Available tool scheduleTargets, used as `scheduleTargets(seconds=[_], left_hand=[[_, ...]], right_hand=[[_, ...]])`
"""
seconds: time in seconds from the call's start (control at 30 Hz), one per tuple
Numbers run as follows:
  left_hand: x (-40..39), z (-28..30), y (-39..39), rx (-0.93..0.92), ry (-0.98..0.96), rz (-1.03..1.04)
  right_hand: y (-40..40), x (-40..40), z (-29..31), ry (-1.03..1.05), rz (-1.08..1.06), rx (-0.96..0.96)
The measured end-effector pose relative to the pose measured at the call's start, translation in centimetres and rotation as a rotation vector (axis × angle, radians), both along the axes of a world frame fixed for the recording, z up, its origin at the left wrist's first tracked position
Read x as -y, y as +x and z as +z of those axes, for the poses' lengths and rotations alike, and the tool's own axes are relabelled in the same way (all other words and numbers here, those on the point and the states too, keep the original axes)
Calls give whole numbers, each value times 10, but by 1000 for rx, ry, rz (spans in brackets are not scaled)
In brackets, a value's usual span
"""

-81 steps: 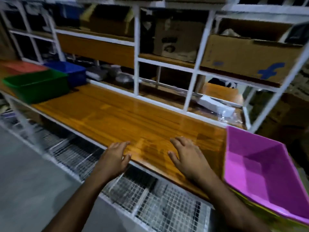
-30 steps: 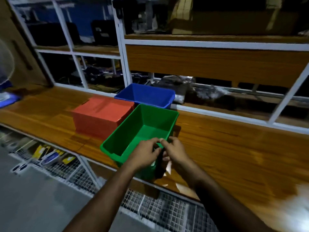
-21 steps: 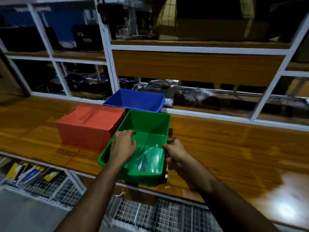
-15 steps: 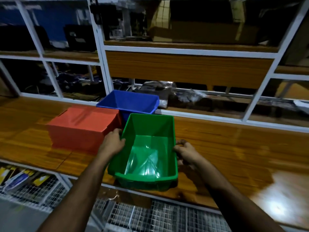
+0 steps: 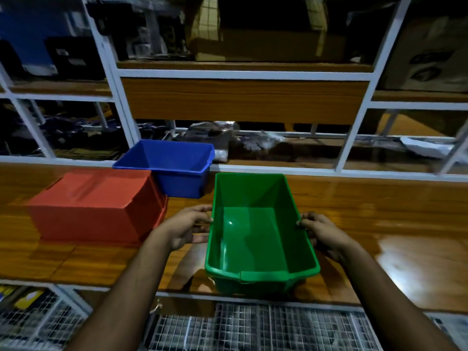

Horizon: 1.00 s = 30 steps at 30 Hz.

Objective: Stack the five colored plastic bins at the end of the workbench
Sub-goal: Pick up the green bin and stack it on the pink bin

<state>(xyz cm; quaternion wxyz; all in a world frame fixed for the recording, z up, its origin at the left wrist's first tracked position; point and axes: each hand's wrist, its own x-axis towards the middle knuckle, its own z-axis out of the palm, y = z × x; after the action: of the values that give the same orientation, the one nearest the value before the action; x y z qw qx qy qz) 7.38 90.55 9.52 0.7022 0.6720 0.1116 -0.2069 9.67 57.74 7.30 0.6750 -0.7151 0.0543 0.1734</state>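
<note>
Green bin [image 5: 255, 239] (glossy, open-topped, empty) between left hand [image 5: 186, 228] and right hand [image 5: 323, 233]

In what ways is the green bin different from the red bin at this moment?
The green bin stands with its opening up and its inside empty; the red bin lies upside down, bottom up. The left hand and the right hand grip the green bin by its long sides; nothing holds the red bin. The green bin is at the front edge of the workbench, the red one further left. Both are rectangular plastic bins.

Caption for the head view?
Both hands grip green bin beside upturned red bin and blue bin.
</note>
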Motion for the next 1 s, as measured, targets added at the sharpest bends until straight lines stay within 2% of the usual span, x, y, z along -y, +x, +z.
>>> scheduleTargets(seconds=[0.07, 0.23, 0.43, 0.73, 1.0], left_hand=[[9, -1, 7, -8, -98, -19], [65, -3, 28, -6, -218, -136], [182, -1, 29, -3, -210, -436], [392, 1, -46, -25, -134, -768], [598, 3, -151, 3, -112, -990]], right_hand=[[-8, 12, 4, 76, -57, 16], [-47, 64, 2, 98, -216, 23], [-137, 154, 2, 59, -511, 42], [-311, 294, -6, 126, -879, 94], [-456, 431, -10, 224, -1152, 153]])
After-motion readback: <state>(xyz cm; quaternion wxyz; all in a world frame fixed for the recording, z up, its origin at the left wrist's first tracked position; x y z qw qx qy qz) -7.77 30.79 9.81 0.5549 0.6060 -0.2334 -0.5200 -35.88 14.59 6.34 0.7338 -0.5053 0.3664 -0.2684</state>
